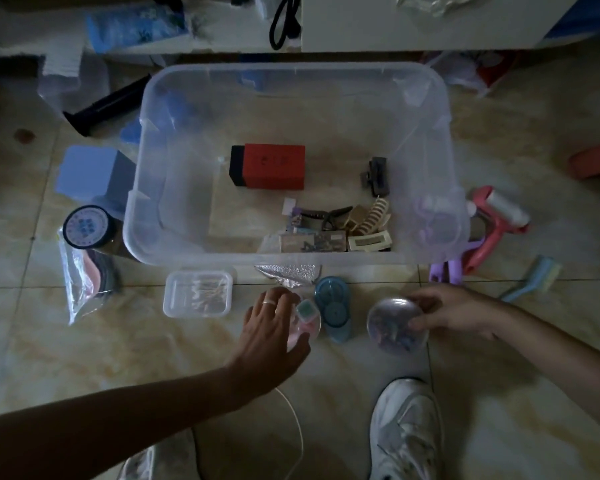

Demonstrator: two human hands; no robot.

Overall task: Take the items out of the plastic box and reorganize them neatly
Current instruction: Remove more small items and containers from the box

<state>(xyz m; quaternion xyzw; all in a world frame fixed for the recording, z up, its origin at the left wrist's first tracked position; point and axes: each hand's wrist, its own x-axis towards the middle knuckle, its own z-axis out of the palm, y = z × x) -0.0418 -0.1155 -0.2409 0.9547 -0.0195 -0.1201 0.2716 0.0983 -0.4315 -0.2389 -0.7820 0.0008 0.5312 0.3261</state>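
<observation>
Right hand [454, 311] grips the round clear case [394, 327]; left hand [274, 327] rests flat on another [307, 322].

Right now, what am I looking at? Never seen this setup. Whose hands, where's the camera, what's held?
One picture, from a wide-angle camera worn on a person's head, looking down at a tiled floor. No robot: just two bare hands. The clear plastic box still contains a red box, a dark hair claw and a pile of hair clips. Already outside on the floor: a small lidded container, a blue case, a lint roller. The left hand rests on a pinkish round container; the right hand holds a clear round container.
</observation>
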